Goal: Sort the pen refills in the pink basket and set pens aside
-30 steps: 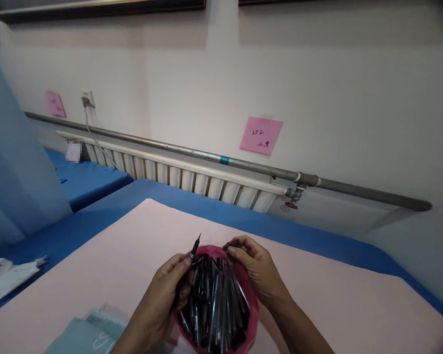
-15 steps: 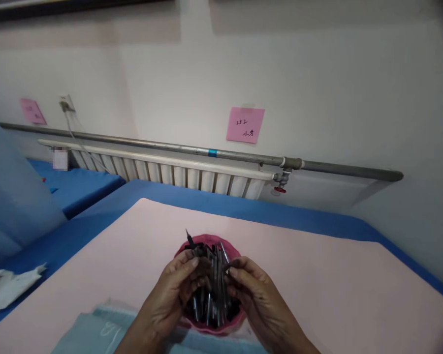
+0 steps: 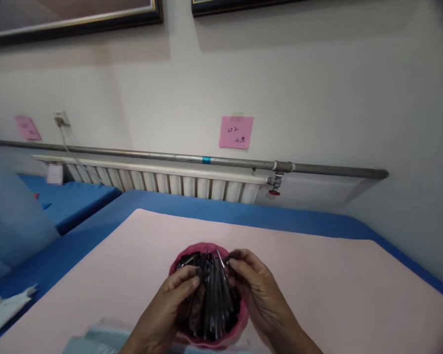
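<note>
From my end: pink basket (image 3: 242,317) sat on the pink sheet (image 3: 317,285) over the blue bed (image 3: 280,216), well short of the bed's far edge, between the two hands. It was packed with pens (image 3: 216,307), mostly dark or clear-barrelled, the clear ones lying roughly lengthwise.

Left hand (image 3: 177,291): over the basket's left side, thumb and forefinger pinched on what looked like a dark pen (image 3: 204,269); detail blurred. Right hand (image 3: 258,287): at the basket's right rim, thumb and forefinger drawn together beside a silvery barrel end. Couldn't tell if those fingers gripped anything.

Around it: grey-blue cloth (image 3: 96,340) on the sheet, by the left forearm, toward the bed's near left. Crumpled white item (image 3: 7,310) lay along the bed's left edge. Second blue bed (image 3: 83,199) stood past the far left corner. Radiator (image 3: 201,187) ran behind the far edge, pipe (image 3: 162,153) above it, pink note (image 3: 237,132) on the wall higher up.
</note>
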`<state>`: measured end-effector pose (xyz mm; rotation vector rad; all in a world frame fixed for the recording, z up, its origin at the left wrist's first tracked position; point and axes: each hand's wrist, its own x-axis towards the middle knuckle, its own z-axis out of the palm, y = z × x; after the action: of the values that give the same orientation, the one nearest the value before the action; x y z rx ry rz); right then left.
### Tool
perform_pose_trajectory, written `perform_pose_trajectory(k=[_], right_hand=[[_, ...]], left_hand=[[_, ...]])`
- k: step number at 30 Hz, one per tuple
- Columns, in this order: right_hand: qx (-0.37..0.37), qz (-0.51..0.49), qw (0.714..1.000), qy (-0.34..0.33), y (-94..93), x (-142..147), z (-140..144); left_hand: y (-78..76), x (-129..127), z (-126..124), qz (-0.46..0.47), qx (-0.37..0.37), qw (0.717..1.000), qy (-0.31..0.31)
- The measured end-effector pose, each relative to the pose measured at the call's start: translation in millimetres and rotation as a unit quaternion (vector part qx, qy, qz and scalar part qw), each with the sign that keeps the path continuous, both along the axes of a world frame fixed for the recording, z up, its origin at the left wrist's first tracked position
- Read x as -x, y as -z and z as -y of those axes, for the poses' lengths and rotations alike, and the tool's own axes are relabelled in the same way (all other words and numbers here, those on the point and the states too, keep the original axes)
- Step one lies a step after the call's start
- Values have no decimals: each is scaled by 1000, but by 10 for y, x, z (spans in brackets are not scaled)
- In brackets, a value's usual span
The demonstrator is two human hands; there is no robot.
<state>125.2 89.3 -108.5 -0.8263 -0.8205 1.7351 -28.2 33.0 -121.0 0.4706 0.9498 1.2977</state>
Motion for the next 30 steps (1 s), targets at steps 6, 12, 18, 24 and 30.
perform_pose_trajectory(k=[6,12,18,24,30], right_hand=[[-102,87,989,67,-72,-23,-44],[-123,100,985,62,-78,-11,-9],[-118,107,986,45,-92,-11,6],[-116,94,989,23,-67,-13,-3],[-119,99,988,8,-40,-18,-8]], left_hand=[[35,-49,36,-52,28,996,68],[127,-35,21,-69,15,992,100],[110,-63,24,-68,21,992,104],[27,-82,28,-79,18,991,110],[-39,-112,36,-64,27,992,105]])
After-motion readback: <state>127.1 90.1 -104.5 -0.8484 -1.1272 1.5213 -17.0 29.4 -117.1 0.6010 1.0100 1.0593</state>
